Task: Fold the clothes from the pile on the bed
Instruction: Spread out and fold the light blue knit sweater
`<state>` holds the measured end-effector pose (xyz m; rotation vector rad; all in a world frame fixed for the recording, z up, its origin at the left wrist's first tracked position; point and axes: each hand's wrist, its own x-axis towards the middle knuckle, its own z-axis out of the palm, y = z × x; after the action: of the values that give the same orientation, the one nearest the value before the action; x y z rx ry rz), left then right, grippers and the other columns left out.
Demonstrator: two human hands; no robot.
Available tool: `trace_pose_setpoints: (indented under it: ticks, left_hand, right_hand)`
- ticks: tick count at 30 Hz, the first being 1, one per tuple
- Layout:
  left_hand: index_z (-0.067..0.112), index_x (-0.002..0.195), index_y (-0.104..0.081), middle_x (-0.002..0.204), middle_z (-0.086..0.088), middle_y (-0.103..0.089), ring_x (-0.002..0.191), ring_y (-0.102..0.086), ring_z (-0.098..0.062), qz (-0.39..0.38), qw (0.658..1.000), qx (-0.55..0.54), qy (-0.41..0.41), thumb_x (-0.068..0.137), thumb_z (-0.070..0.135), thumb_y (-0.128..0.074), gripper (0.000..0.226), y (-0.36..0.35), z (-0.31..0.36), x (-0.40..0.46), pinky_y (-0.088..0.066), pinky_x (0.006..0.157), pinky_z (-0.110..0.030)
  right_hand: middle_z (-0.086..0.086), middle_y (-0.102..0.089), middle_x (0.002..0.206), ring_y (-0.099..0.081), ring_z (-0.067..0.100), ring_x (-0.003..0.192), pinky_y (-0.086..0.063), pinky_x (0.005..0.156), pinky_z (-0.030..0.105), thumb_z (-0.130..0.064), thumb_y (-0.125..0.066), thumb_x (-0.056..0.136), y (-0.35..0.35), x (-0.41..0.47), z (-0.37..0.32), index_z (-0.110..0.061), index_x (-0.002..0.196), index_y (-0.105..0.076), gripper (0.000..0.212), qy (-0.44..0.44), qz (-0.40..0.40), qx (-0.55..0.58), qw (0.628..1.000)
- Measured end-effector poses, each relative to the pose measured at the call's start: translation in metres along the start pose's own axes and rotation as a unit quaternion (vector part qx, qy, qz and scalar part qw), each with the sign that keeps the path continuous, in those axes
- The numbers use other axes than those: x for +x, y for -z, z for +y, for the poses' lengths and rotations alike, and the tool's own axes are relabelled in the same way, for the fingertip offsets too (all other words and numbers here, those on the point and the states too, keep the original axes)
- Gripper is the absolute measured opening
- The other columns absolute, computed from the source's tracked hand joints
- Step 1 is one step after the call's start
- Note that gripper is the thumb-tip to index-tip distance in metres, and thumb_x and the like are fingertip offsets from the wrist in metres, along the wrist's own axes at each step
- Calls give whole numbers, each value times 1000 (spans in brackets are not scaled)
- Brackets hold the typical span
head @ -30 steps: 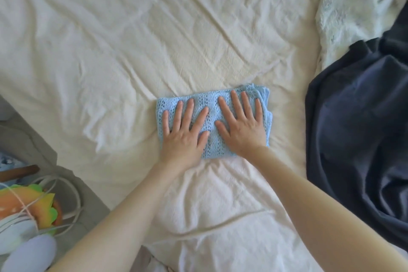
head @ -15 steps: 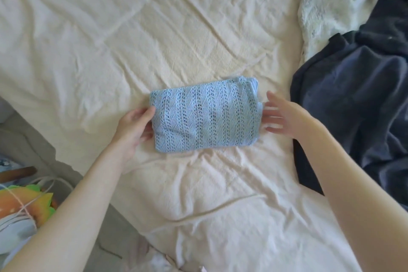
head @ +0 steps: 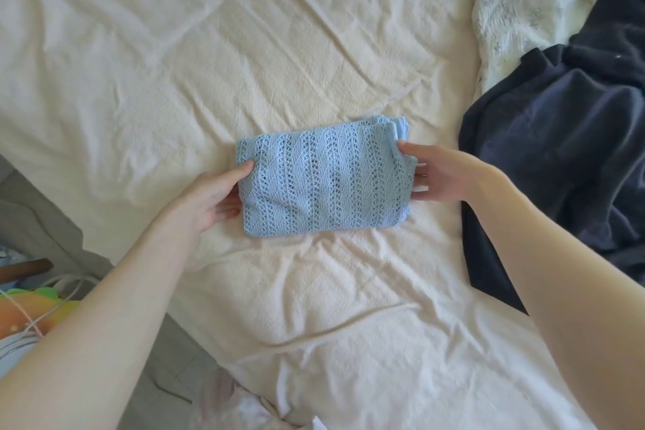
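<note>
pale blue lace-knit folded garment [head: 323, 181] lay on the cream wrinkled bed sheet [head: 174, 63], pinched at its ends by the left hand [head: 213, 195] and right hand [head: 436, 174]. lifting unevenly could spill its layers toward the dark navy clothes pile [head: 565, 150].

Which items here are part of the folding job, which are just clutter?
Job: folded blue knit, gripped at its ends by left hand and right hand; dark navy garment and white lace garment waiting at right; bed sheet.

Clutter: orange-green toy, white cord beside bed.
</note>
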<state>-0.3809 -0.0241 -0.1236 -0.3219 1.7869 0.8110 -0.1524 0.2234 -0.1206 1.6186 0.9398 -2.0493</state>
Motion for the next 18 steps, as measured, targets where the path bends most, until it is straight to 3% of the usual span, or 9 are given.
trace_pose_setpoints:
  ticks: [7,14,18]
  left_hand:
    - [14,96,-61,87,-6,-69,76,-67,-19,-30,997,-61,-32,88,34,-64,22,-3,-2,-1,-53,60,-31]
    - [18,99,-60,87,-4,-67,75,-64,-19,-42,993,-77,-80,92,27,-58,11,-5,3,-5,-51,60,-34]
    - [18,99,-61,88,-6,-65,76,-62,-21,-41,992,-81,-84,91,22,-60,9,-2,6,-13,-52,63,-37]
  right_hand:
    - [0,-71,105,-67,17,97,-52,80,35,-26,-71,73,2,-3,-1,-16,116,-62,45,30,-49,-32,998]
    - [1,-66,109,-65,18,99,-54,74,35,-23,-65,88,-12,-13,3,-18,107,-61,20,67,10,-30,997]
    - [2,-63,111,-63,19,101,-53,81,38,-22,-62,91,-22,-24,8,-15,113,-57,24,86,29,-35,995]
